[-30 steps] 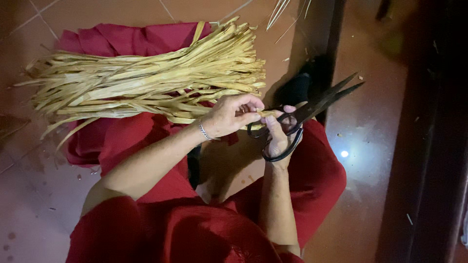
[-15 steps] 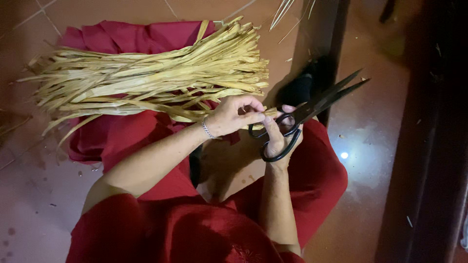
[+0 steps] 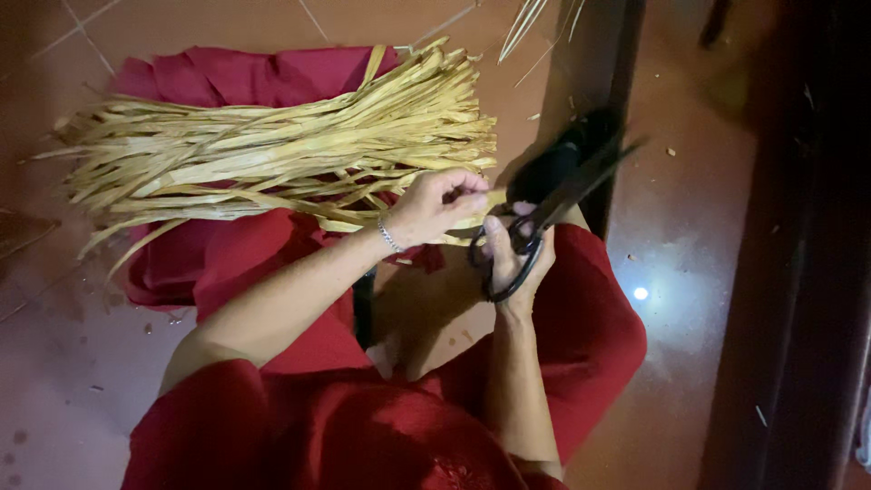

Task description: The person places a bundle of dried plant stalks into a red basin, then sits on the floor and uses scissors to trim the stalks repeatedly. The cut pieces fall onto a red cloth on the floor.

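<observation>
A thick bundle of pale dried leaf strips lies across my lap on red cloth. My left hand, with a thin bracelet at the wrist, pinches the end of one strip at the bundle's right end. My right hand grips the loops of large black scissors, whose blades point up and to the right, nearly closed, just beside the pinched strip end.
I sit on a reddish tiled floor with small leaf scraps scattered about. A dark vertical post or furniture edge runs along the right. More loose strips hang in at the top.
The scissor blades have swung from spread apart to nearly closed. My left hand has shifted slightly right along the strip end. The view has drifted a little.
</observation>
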